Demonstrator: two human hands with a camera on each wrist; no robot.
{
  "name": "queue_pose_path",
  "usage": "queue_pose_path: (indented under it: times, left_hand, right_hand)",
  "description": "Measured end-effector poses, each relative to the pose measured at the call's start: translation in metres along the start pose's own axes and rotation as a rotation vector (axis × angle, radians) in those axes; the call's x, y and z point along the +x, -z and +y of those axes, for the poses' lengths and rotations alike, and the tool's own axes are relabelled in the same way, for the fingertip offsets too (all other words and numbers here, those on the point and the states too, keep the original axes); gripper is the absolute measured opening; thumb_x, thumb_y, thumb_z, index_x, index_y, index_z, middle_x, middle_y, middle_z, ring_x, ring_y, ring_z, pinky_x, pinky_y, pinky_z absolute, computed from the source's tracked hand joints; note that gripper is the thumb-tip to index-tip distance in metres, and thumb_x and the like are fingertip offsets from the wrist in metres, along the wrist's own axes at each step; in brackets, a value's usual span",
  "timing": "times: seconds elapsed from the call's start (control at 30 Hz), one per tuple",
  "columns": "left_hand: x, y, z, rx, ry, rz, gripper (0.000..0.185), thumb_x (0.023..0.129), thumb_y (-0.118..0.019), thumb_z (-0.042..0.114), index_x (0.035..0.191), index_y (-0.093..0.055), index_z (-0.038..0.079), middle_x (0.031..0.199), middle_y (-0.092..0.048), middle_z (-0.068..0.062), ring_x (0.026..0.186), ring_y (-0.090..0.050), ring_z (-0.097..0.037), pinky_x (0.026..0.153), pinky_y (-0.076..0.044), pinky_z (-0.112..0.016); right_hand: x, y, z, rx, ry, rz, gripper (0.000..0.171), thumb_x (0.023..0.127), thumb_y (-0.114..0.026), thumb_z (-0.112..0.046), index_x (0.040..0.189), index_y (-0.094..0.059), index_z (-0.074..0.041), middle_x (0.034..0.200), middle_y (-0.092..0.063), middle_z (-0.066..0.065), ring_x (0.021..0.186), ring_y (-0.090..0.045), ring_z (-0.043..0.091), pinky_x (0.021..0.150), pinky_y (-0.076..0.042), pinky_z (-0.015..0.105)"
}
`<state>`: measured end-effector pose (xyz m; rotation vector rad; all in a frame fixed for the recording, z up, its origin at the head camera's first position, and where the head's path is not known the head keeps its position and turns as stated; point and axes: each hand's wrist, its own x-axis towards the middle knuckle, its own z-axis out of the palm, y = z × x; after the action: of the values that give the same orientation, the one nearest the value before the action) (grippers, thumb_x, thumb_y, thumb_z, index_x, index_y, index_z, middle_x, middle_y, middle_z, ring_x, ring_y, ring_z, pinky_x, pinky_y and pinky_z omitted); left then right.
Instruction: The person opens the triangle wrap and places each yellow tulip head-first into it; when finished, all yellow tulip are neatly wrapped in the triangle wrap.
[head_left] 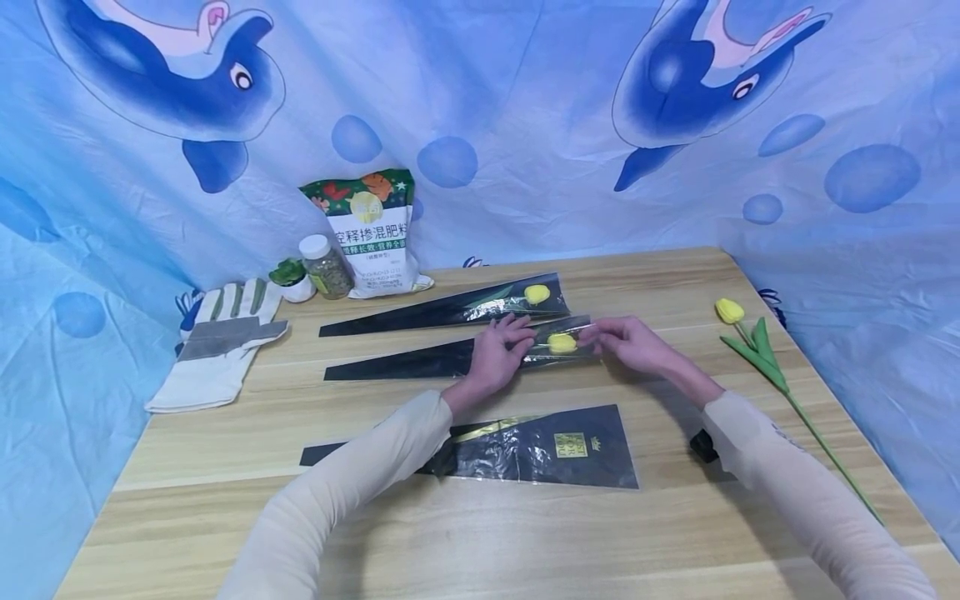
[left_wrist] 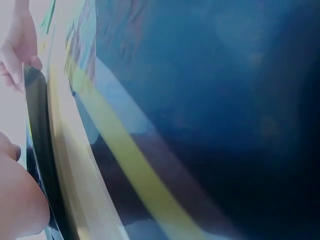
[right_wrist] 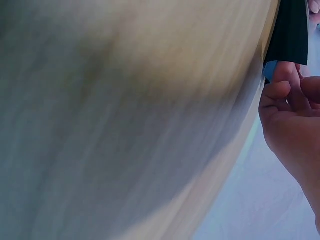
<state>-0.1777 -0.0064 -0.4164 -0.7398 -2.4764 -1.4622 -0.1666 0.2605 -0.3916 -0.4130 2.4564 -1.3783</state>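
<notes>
Left wrist view, close-up & blurred. Dark glossy sleeve [left_wrist: 210, 115] fills most of frame; a yellow band [left_wrist: 135, 170] runs diag. across it from upper left to lower centre. Sleeve's black edge [left_wrist: 40, 140] curves down the left side. Upper left: the other hand [left_wrist: 17, 47], fingers [left_wrist: 34, 62] touching top of that edge. Lower left: part of left hand [left_wrist: 17, 200] against same edge; grip cannot be told. Pale surface behind, far left.
</notes>
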Motion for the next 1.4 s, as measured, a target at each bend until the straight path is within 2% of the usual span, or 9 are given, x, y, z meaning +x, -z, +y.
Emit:
queue_pose_path:
  times: [0.17, 0.3, 0.4, 0.63, 0.83, 0.93, 1.17, 1.27, 1.4]
  left_hand:
    - [-0.001, 0.000, -0.002, -0.004, -0.011, -0.003, 0.017, 0.087, -0.073, -0.001, 0.104, -0.075, -0.004, 0.126, -0.064, -0.019, 0.131, -0.048, -0.043, 0.116, -0.022, -0.057]
    - [0.000, 0.002, 0.000, 0.012, -0.029, -0.018, 0.021, 0.087, -0.073, -0.002, 0.108, -0.073, -0.006, 0.128, -0.063, -0.021, 0.132, -0.047, -0.044, 0.117, -0.021, -0.056]
    - [0.002, 0.005, 0.005, 0.033, -0.061, -0.024, 0.023, 0.088, -0.073, -0.002, 0.110, -0.072, -0.007, 0.129, -0.062, -0.022, 0.131, -0.048, -0.044, 0.116, -0.023, -0.054]
    - [-0.019, 0.016, 0.026, 0.076, -0.094, -0.063, 0.025, 0.088, -0.074, 0.002, 0.111, -0.073, -0.005, 0.127, -0.064, -0.020, 0.125, -0.055, -0.040, 0.111, -0.037, -0.047]
    - [-0.046, 0.018, 0.038, 0.060, -0.095, -0.087, 0.023, 0.084, -0.078, 0.000, 0.106, -0.074, -0.005, 0.121, -0.066, -0.022, 0.119, -0.061, -0.037, 0.107, -0.042, -0.042]
    - [-0.060, 0.018, 0.043, 0.067, -0.061, -0.154, 0.025, 0.085, -0.078, 0.003, 0.109, -0.074, -0.004, 0.124, -0.065, -0.022, 0.122, -0.059, -0.036, 0.108, -0.040, -0.042]
    - [-0.090, 0.012, 0.061, 0.169, 0.024, -0.415, 0.043, 0.090, -0.076, 0.021, 0.128, -0.066, 0.002, 0.145, -0.050, -0.018, 0.141, -0.035, -0.040, 0.118, -0.019, -0.053]
    - [-0.097, 0.006, 0.062, 0.204, 0.037, -0.447, 0.048, 0.090, -0.076, 0.026, 0.131, -0.065, 0.003, 0.148, -0.048, -0.016, 0.144, -0.030, -0.038, 0.119, -0.014, -0.055]
    - [-0.100, -0.001, 0.058, 0.213, 0.061, -0.424, 0.050, 0.090, -0.076, 0.027, 0.132, -0.064, 0.003, 0.148, -0.049, -0.015, 0.145, -0.029, -0.036, 0.119, -0.012, -0.054]
  right_hand:
    - [-0.006, 0.002, 0.003, 0.019, -0.001, 0.017, 0.029, 0.100, -0.046, 0.006, 0.123, -0.063, 0.004, 0.114, -0.070, 0.018, 0.092, -0.066, 0.028, 0.075, -0.055, 0.028]
    - [-0.013, 0.007, 0.005, 0.010, -0.010, 0.038, 0.028, 0.100, -0.049, 0.004, 0.124, -0.062, 0.006, 0.109, -0.070, 0.020, 0.076, -0.063, 0.027, 0.056, -0.049, 0.024]
    - [-0.020, 0.012, 0.006, 0.006, -0.013, 0.053, 0.027, 0.100, -0.051, 0.003, 0.124, -0.063, 0.006, 0.109, -0.070, 0.021, 0.073, -0.062, 0.027, 0.048, -0.043, 0.023]
    - [-0.038, 0.021, 0.012, 0.015, -0.012, 0.076, 0.023, 0.101, -0.051, 0.001, 0.120, -0.064, 0.005, 0.112, -0.070, 0.022, 0.072, -0.061, 0.024, 0.045, -0.041, 0.024]
    - [-0.051, 0.023, 0.012, -0.006, -0.011, 0.077, 0.023, 0.102, -0.051, 0.000, 0.120, -0.064, 0.005, 0.112, -0.070, 0.022, 0.091, -0.067, 0.031, 0.057, -0.051, 0.029]
    - [-0.056, 0.024, 0.014, -0.015, -0.028, 0.073, 0.022, 0.102, -0.051, 0.000, 0.119, -0.065, 0.004, 0.111, -0.070, 0.020, 0.092, -0.067, 0.030, 0.061, -0.054, 0.030]
    - [-0.067, 0.023, 0.017, -0.046, -0.022, 0.078, 0.021, 0.101, -0.052, 0.001, 0.114, -0.068, 0.001, 0.108, -0.071, 0.016, 0.089, -0.067, 0.025, 0.060, -0.053, 0.028]
    - [-0.069, 0.021, 0.018, -0.058, -0.012, 0.088, 0.020, 0.100, -0.054, 0.002, 0.113, -0.069, 0.001, 0.107, -0.072, 0.016, 0.086, -0.066, 0.022, 0.057, -0.051, 0.027]
    - [-0.072, 0.017, 0.019, -0.057, 0.001, 0.092, 0.020, 0.099, -0.054, 0.003, 0.113, -0.069, 0.002, 0.107, -0.071, 0.017, 0.086, -0.066, 0.021, 0.057, -0.050, 0.026]
